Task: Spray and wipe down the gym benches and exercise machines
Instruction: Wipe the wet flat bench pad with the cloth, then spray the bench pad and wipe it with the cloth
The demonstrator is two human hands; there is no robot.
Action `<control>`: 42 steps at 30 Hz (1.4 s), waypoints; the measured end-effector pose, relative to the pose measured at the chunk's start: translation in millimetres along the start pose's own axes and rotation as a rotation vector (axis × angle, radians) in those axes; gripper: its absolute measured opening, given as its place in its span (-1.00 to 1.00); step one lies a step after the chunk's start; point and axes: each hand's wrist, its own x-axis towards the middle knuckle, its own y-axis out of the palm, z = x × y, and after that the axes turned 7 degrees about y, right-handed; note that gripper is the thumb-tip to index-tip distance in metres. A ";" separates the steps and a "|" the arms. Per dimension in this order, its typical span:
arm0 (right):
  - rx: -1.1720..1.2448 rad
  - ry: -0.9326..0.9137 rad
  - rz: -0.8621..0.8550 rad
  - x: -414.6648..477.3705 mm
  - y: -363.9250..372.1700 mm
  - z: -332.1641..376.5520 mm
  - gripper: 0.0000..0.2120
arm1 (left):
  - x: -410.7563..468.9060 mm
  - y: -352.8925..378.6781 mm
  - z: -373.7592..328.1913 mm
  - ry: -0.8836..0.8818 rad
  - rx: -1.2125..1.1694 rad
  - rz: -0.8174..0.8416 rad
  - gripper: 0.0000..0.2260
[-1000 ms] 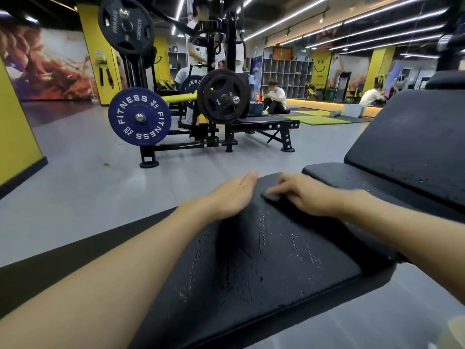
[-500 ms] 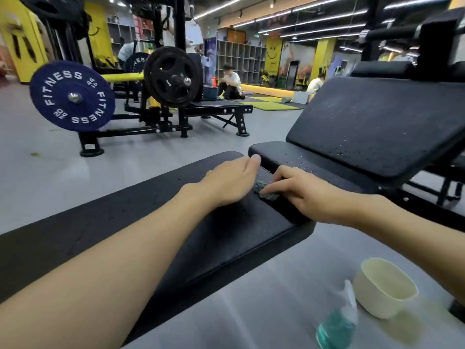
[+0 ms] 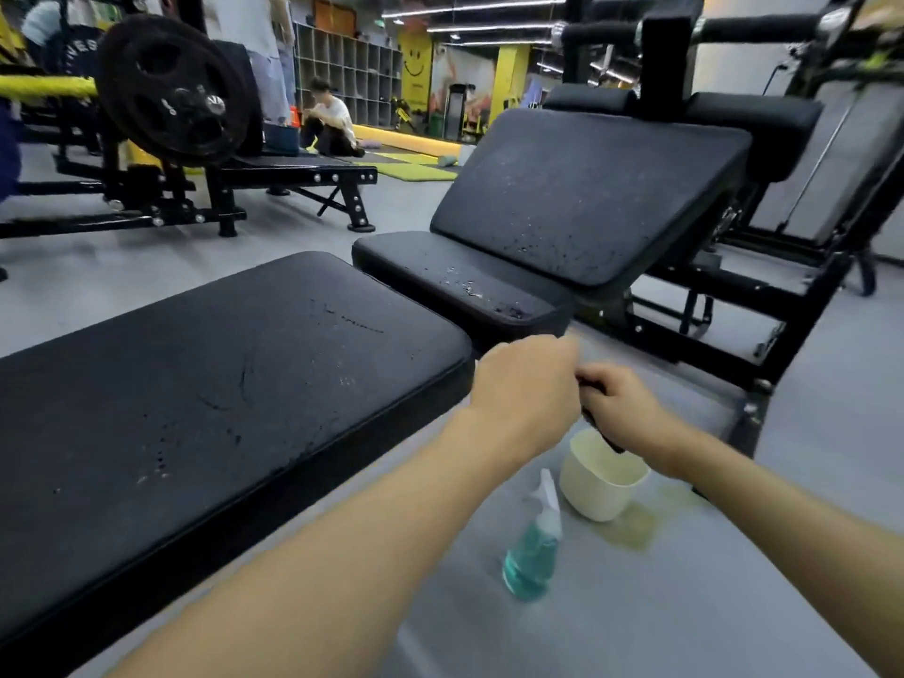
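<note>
The flat bench (image 3: 220,408) fills the left side, its black padded surface streaked and dotted with wet marks. Just beyond its far end stands the incline bench (image 3: 587,188), with droplets on the backrest and the small seat. A weight machine (image 3: 171,90) with a black plate stands well behind on the left.

Both arms reach out past the flat bench's end, over the grey floor (image 3: 734,604). The left hand (image 3: 528,389) is balled up with its back to us. Its fingers are hidden, so I cannot tell whether they hold anything. The right hand (image 3: 631,418), just beside it, has its fingers curled tight round a dark cloth (image 3: 606,440).

Below the hands a cream bowl (image 3: 601,486) sits on the floor. A spray bottle (image 3: 533,550) of teal liquid stands just beside it.
</note>
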 end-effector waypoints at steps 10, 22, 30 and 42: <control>0.069 0.402 0.096 2.6 29.0 -79.5 -0.57 | -34.4 166.7 34.4 -0.458 -0.418 0.648 -0.38; 0.023 0.456 0.101 13.0 41.4 -109.5 -0.54 | -50.9 273.2 26.0 -0.617 -0.719 0.419 -0.17; -0.013 0.478 0.043 15.6 39.7 -94.9 -0.59 | -57.1 242.5 25.7 -0.487 -0.543 0.282 -0.75; 0.027 0.530 0.083 12.6 -55.1 55.5 -0.52 | 11.2 -1.4 -56.5 -0.758 -0.810 0.265 -0.85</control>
